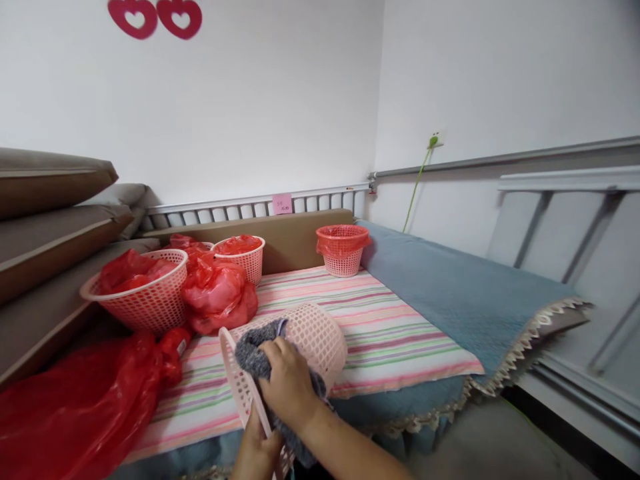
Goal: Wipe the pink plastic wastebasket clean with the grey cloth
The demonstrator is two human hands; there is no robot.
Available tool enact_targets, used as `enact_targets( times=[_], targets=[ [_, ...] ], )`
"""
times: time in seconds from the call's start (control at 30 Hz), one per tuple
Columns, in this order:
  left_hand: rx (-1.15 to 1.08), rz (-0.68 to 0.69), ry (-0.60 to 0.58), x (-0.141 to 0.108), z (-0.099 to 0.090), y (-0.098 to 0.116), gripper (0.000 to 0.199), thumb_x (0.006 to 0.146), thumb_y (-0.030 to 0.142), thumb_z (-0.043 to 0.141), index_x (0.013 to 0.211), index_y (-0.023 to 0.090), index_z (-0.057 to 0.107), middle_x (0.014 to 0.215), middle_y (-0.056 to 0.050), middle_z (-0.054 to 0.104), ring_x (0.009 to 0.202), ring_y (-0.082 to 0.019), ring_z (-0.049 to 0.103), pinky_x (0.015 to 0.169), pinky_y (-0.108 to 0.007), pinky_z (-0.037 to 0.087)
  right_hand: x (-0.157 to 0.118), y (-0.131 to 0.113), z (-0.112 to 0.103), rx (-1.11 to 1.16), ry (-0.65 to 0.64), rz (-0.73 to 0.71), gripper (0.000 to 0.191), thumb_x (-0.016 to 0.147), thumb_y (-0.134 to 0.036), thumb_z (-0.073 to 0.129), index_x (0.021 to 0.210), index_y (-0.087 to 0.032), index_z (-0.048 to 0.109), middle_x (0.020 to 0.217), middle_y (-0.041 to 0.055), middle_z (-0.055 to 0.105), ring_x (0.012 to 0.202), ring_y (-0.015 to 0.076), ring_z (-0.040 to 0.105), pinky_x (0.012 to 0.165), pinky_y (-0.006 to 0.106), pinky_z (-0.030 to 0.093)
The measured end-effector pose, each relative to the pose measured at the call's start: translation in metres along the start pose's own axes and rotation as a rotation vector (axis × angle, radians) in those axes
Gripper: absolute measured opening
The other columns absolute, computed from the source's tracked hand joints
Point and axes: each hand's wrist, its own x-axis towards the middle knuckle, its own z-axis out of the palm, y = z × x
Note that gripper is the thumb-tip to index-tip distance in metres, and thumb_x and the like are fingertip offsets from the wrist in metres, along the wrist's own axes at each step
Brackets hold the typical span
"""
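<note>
A pale pink plastic basket (320,333) with a mesh wall lies tipped on its side at the front of the striped cloth, its mouth toward the left. My left hand (257,447) grips its rim near the bottom of the view. Pressed against the basket's outer wall is a grey cloth (253,352), bunched under the curled fingers of my right hand (289,380). Part of the cloth hangs down behind my right wrist. The inside of the basket is mostly out of sight.
Baskets with red bags stand left: a large one (155,303), a smaller one (254,263). Another basket (345,263) with a red liner stands at the back. Red plastic bags (85,407) spread over the front left. Grey cushions (45,247) are stacked left; a blue cover (450,280) lies right.
</note>
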Motion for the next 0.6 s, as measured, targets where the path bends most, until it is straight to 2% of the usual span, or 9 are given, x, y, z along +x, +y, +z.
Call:
enact_targets(
  times=[0.1, 0.27, 0.4, 0.5, 0.6],
  targets=[
    [-0.043, 0.011, -0.010, -0.004, 0.006, -0.004, 0.080, 0.065, 0.032, 0.073, 0.136, 0.021, 0.040, 0.130, -0.013, 0.059, 0.124, -0.032, 0.050, 0.107, -0.042, 0.036, 0.016, 0.039, -0.006, -0.201, 0.031, 0.102, 0.030, 0.076, -0.017, 0.058, 0.106, -0.023, 0.057, 0.105, 0.0058, 0.058, 0.101, 0.0205, 0.053, 0.085, 0.029, 0.039],
    [0.014, 0.010, -0.267, -0.009, 0.004, -0.009, 0.077, 0.070, 0.040, 0.072, 0.138, 0.023, 0.040, 0.130, -0.015, 0.059, 0.129, -0.032, 0.044, 0.112, -0.046, 0.026, 0.042, 0.108, -0.026, -0.445, 0.111, 0.345, 0.026, 0.082, -0.019, 0.053, 0.107, -0.020, 0.055, 0.102, 0.0076, 0.059, 0.096, 0.0203, 0.056, 0.076, 0.027, 0.040],
    [0.044, 0.030, -0.344, -0.008, 0.001, -0.009, 0.075, 0.075, 0.041, 0.069, 0.140, 0.022, 0.036, 0.133, -0.017, 0.056, 0.131, -0.031, 0.043, 0.114, -0.047, 0.023, 0.044, 0.130, -0.038, -0.460, 0.164, 0.458, 0.029, 0.082, -0.021, 0.054, 0.111, -0.019, 0.054, 0.105, 0.0078, 0.060, 0.097, 0.0202, 0.057, 0.071, 0.026, 0.040],
    [-0.074, -0.015, -0.305, -0.005, 0.002, 0.001, 0.096, 0.065, 0.037, 0.078, 0.144, 0.024, 0.025, 0.135, -0.018, 0.054, 0.126, -0.033, 0.048, 0.111, -0.048, 0.027, 0.040, 0.131, -0.040, -0.454, 0.177, 0.466, 0.028, 0.082, -0.020, 0.054, 0.110, -0.019, 0.055, 0.105, 0.0078, 0.060, 0.098, 0.0198, 0.057, 0.070, 0.026, 0.039],
    [-0.223, -0.057, -0.137, 0.001, 0.005, 0.017, 0.109, 0.060, 0.028, 0.080, 0.146, 0.027, 0.013, 0.140, -0.019, 0.049, 0.120, -0.035, 0.054, 0.105, -0.050, 0.036, 0.038, 0.129, -0.039, -0.430, 0.202, 0.447, 0.030, 0.082, -0.020, 0.053, 0.111, -0.019, 0.055, 0.106, 0.0077, 0.061, 0.099, 0.0195, 0.057, 0.072, 0.025, 0.039]
  ],
)
